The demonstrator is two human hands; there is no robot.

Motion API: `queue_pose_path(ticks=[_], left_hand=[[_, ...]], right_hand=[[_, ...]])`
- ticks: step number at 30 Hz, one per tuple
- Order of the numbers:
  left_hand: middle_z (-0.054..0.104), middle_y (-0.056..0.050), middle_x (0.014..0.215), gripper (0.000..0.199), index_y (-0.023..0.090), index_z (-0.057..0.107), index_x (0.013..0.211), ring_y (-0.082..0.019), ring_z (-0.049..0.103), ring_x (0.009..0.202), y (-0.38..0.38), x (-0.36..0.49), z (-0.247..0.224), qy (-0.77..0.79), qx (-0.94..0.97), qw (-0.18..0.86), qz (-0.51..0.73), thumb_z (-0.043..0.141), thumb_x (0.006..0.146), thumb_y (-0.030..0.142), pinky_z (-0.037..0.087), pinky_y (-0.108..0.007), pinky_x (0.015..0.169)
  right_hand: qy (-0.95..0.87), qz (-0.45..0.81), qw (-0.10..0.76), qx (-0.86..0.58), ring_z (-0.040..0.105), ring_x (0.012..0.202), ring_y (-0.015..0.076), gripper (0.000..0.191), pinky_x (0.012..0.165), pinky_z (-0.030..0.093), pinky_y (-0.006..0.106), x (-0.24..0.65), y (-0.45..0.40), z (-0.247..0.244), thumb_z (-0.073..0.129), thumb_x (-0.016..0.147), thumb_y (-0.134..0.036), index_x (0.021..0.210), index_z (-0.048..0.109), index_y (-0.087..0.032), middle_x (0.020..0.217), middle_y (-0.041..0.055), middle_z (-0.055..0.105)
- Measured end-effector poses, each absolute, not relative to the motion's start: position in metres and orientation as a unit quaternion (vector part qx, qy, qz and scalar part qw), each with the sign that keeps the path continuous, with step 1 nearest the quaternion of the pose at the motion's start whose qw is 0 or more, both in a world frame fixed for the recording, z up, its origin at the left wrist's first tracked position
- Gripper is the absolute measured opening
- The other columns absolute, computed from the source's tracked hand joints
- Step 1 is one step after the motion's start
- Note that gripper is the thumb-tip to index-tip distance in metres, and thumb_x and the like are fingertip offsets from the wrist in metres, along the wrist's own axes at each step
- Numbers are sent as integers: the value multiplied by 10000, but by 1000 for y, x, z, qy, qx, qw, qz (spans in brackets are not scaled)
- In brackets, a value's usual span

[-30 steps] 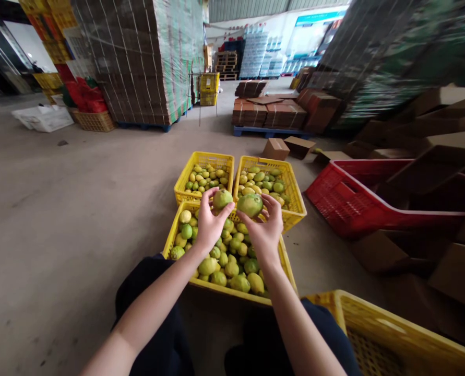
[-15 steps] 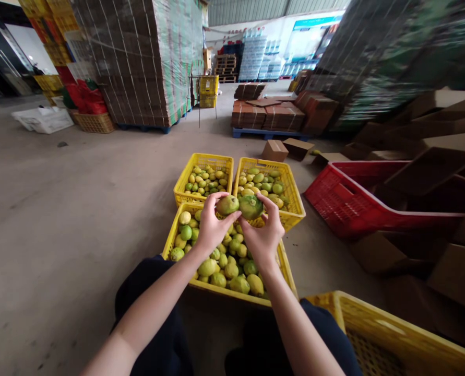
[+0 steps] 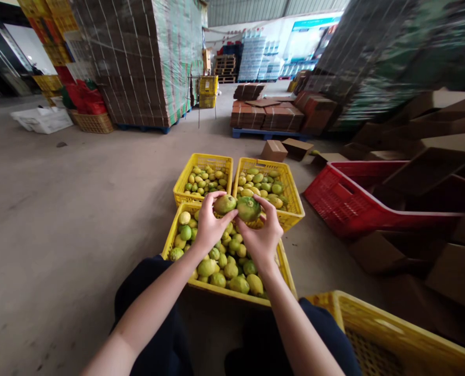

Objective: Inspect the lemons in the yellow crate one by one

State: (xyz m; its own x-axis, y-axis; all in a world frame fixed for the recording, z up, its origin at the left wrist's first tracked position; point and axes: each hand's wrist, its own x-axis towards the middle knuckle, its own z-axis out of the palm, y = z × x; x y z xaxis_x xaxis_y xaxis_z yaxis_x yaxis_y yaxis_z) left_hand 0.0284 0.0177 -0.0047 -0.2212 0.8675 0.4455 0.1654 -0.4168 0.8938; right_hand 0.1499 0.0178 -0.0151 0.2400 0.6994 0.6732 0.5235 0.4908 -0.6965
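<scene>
Between the thumb and fingers of my left hand (image 3: 212,223) is a yellow-green lemon (image 3: 225,204). My right hand (image 3: 262,230) grips a second, larger and greener lemon (image 3: 248,209). The two fruits are held side by side, close together, above the near yellow crate (image 3: 232,298). Loose green and yellow lemons (image 3: 231,270) fill that crate, partly hidden by my hands and forearms. Just beyond my fingers stand the far left crate (image 3: 175,192) and the far right crate (image 3: 297,203), both yellow and holding similar fruit.
A red crate (image 3: 326,201) with cardboard boxes around it stands at the right. Another yellow crate (image 3: 396,326) is by my right knee. Flattened cartons (image 3: 269,116) lie on a blue pallet ahead. Wrapped stacks (image 3: 134,62) rise at the back left and right.
Both lemons and my hands have shifted very slightly left, and the larger fruit has turned a little in my right fingers. The crates stay as they were.
</scene>
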Motion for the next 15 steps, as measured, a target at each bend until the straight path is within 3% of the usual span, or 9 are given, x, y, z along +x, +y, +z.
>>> queue_pose_path(ticks=[15], left_hand=[[617,-74,1158,401,220,543,1080,-215,595,1059,16,28,-2,456,552,299,632,741,731,236,465,-366,934]], right_hand=[[-611,64,615,-495,633,1061,265,501,911,517,456,149,15,-14,700,722,-284,1200,559,-233,1165,86,663]])
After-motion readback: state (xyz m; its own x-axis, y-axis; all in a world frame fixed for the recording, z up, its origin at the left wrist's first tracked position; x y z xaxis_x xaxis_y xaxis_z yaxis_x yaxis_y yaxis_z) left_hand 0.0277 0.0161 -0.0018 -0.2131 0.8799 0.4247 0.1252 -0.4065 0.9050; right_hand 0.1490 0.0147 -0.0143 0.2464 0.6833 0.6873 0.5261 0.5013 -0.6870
